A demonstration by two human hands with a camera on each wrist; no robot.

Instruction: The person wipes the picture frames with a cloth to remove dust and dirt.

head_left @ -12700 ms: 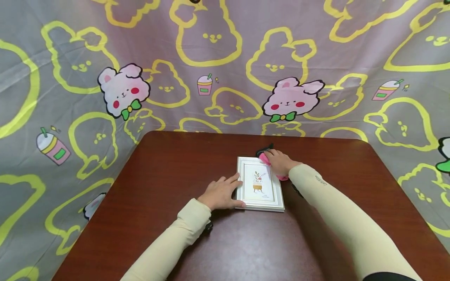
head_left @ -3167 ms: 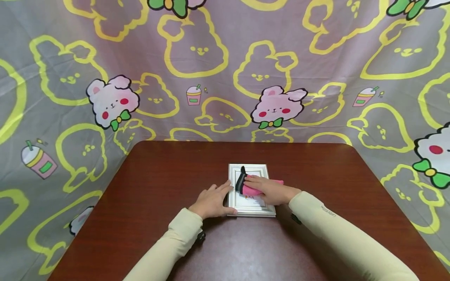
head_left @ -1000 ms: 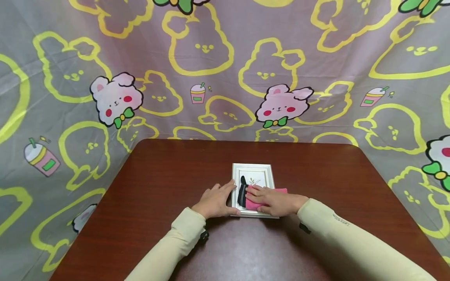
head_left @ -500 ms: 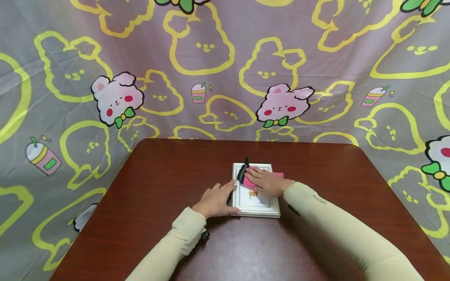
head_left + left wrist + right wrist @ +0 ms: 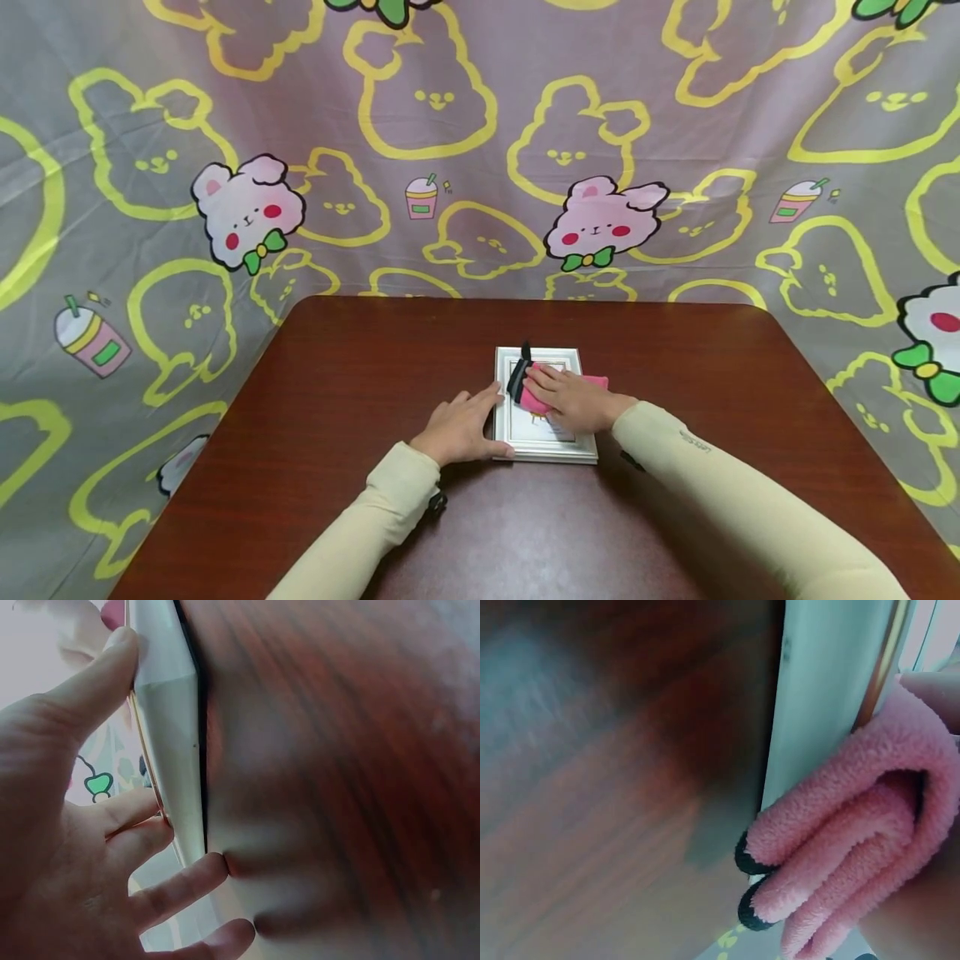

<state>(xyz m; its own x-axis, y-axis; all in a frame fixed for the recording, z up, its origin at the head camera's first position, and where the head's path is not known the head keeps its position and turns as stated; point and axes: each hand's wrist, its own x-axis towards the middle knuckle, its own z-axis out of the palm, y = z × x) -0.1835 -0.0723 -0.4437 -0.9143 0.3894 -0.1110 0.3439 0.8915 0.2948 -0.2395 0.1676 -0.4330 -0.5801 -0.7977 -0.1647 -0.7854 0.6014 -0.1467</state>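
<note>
Left hand (image 5: 457, 429), fingers spread, touches white rectangular frame (image 5: 536, 446) at nine o'clock; right hand (image 5: 579, 403), fingers flat, presses fuzzy pink cloth (image 5: 855, 834).

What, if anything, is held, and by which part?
No clear grip: the right hand presses the pink cloth from above, near its dark end; the left hand touches the picture frame along its left edge.

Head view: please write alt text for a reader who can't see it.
A person's right hand rests on a pink cloth over a white picture frame on a reddish-brown table, while the left hand touches the frame's left edge. Behind hangs a greyish backdrop printed with cartoon animals.
</note>
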